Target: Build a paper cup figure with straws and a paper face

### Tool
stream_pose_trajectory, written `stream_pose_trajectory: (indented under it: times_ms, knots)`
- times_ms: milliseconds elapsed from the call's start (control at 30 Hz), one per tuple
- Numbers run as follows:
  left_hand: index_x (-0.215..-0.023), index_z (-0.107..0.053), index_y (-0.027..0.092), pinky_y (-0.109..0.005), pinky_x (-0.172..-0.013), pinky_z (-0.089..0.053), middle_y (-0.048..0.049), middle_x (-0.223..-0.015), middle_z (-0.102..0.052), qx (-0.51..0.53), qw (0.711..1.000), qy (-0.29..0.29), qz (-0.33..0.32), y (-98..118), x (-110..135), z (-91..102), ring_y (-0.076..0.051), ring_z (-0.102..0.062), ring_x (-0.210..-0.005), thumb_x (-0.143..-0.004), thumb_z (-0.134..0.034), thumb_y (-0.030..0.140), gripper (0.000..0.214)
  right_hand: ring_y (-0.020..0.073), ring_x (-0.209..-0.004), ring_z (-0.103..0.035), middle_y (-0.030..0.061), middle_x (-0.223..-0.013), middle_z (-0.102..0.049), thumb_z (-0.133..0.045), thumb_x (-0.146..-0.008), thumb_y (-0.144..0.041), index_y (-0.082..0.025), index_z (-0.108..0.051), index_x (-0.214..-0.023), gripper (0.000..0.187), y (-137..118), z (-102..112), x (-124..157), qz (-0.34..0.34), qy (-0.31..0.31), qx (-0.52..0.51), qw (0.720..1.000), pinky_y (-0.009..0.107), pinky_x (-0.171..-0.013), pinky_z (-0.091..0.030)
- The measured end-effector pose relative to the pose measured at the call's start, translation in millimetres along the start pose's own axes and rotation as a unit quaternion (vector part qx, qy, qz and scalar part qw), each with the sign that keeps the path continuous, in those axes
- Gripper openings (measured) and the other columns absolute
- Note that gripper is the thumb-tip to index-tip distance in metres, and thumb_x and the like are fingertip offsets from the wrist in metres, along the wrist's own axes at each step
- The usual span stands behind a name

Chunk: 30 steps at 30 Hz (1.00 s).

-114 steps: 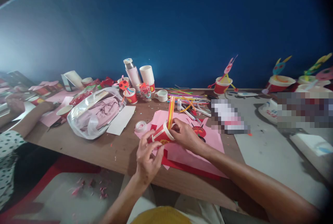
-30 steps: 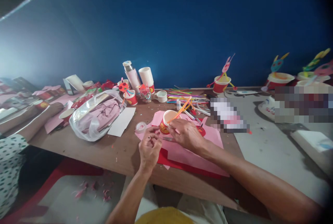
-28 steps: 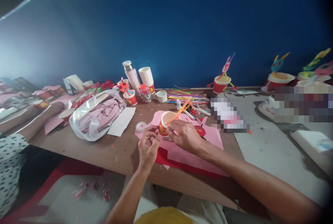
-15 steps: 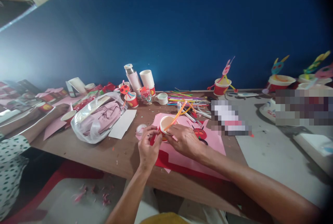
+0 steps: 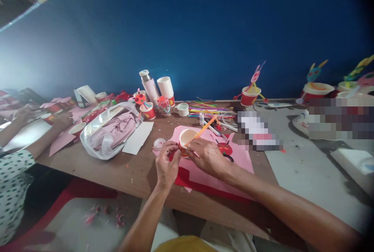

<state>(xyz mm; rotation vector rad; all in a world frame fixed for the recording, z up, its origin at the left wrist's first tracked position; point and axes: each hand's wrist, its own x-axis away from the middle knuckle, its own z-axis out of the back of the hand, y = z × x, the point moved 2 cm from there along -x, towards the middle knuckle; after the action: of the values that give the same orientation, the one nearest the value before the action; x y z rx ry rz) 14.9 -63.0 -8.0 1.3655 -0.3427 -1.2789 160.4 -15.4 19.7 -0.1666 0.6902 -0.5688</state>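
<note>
paper cup [image 5: 187,139] stands upright on the pink paper [image 5: 242,160], right between both hands. left hand [image 5: 166,164] pinches its left wall, right hand [image 5: 206,156] clamps the orange straw [image 5: 205,126] at the right wall. the straw slants up and away to the right.

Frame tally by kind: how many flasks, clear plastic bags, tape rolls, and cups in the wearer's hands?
flask: 1
plastic bag: 1
tape roll: 1
cup, held between left hand and right hand: 1
Total: 4
</note>
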Motion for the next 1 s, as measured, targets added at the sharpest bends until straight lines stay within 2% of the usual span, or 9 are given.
stream_pose_trajectory:
  times_ms: [200,367,467,533,600,667,733,833,1000]
  knots:
    - [-0.077,-0.058,0.017,-0.028,-0.076,-0.049,-0.0054,-0.091,-0.058,0.034,0.999,-0.005,0.014,-3.1,3.4,-2.2,-0.017,-0.058,-0.088,-0.076,-0.058,0.023,0.007,0.0151,-0.071,-0.055,0.0047,-0.075,-0.062,-0.040,-0.090,-0.025,-0.017,-0.058,-0.079,0.023,0.9,-3.2,0.6,-0.008,-0.018,0.010,1.000,0.026,-0.062,-0.033]
    - [-0.075,-0.056,0.017,-0.027,-0.078,-0.048,-0.0072,-0.097,-0.058,0.080,0.996,-0.018,0.037,-3.2,4.9,-4.1,-0.018,-0.057,-0.095,-0.076,-0.058,0.023,0.007,0.0145,-0.070,-0.055,0.0036,-0.075,-0.064,-0.040,-0.090,-0.025,-0.018,-0.058,-0.080,0.022,-1.2,-1.9,0.4,-0.027,-0.010,0.001,1.000,0.025,-0.061,-0.032]
    - [-0.075,-0.055,0.017,-0.026,-0.074,-0.048,-0.0074,-0.098,-0.059,0.078,0.996,-0.017,0.039,-0.9,6.1,-4.8,-0.018,-0.057,-0.092,-0.078,-0.056,0.023,0.007,0.0142,-0.068,-0.055,0.0031,-0.074,-0.064,-0.040,-0.089,-0.024,-0.018,-0.059,-0.080,0.021,-3.1,-0.7,0.4,-0.032,-0.006,-0.005,0.999,0.025,-0.060,-0.032]
    - [-0.076,-0.054,0.017,-0.027,-0.074,-0.047,-0.0074,-0.098,-0.058,0.044,0.999,-0.008,0.009,2.9,6.9,-5.3,-0.018,-0.057,-0.090,-0.079,-0.054,0.021,0.005,0.0141,-0.066,-0.055,0.0030,-0.072,-0.063,-0.040,-0.088,-0.023,-0.018,-0.059,-0.081,0.021,-4.0,-0.3,0.7,-0.038,-0.006,0.001,0.999,0.025,-0.058,-0.031]
    - [-0.075,-0.054,0.017,-0.030,-0.078,-0.046,-0.0068,-0.093,-0.058,-0.025,0.998,0.012,-0.057,8.2,7.8,-6.1,-0.018,-0.056,-0.090,-0.079,-0.053,0.018,0.003,0.0144,-0.064,-0.054,0.0035,-0.071,-0.062,-0.040,-0.088,-0.023,-0.017,-0.058,-0.081,0.020,-4.4,-0.6,1.0,-0.044,-0.010,0.019,0.999,0.026,-0.056,-0.030]
    - [-0.076,-0.053,0.018,-0.032,-0.082,-0.043,-0.0056,-0.085,-0.057,-0.094,0.988,0.028,-0.121,12.9,8.8,-7.7,-0.018,-0.054,-0.088,-0.079,-0.052,0.014,0.005,0.0155,-0.063,-0.054,0.0048,-0.069,-0.062,-0.040,-0.088,-0.025,-0.017,-0.058,-0.081,0.021,-4.6,-1.5,1.2,-0.042,-0.016,0.047,0.998,0.026,-0.054,-0.029]
    - [-0.077,-0.052,0.018,-0.031,-0.080,-0.043,-0.0044,-0.080,-0.056,-0.126,0.981,0.031,-0.147,15.1,9.5,-9.3,-0.017,-0.054,-0.083,-0.079,-0.050,0.012,0.006,0.0164,-0.064,-0.054,0.0057,-0.069,-0.061,-0.039,-0.089,-0.024,-0.017,-0.058,-0.081,0.021,-5.1,-2.8,1.4,-0.028,-0.024,0.078,0.996,0.027,-0.053,-0.028]
    - [-0.078,-0.052,0.018,-0.028,-0.074,-0.044,-0.0040,-0.079,-0.057,-0.128,0.983,0.022,-0.129,14.6,10.1,-9.9,-0.015,-0.055,-0.078,-0.081,-0.049,0.014,0.006,0.0166,-0.063,-0.054,0.0053,-0.068,-0.061,-0.038,-0.088,-0.019,-0.016,-0.057,-0.083,0.020,-5.6,-4.9,1.7,-0.001,-0.032,0.107,0.994,0.028,-0.054,-0.028]
    - [-0.078,-0.054,0.017,-0.026,-0.072,-0.045,-0.0038,-0.079,-0.060,-0.097,0.993,0.012,-0.070,10.7,9.9,-6.7,-0.015,-0.057,-0.077,-0.081,-0.051,0.021,0.006,0.0163,-0.065,-0.054,0.0052,-0.070,-0.060,-0.040,-0.087,-0.017,-0.016,-0.057,-0.085,0.017,-4.6,-6.0,2.2,0.006,-0.036,0.106,0.994,0.027,-0.056,-0.031]
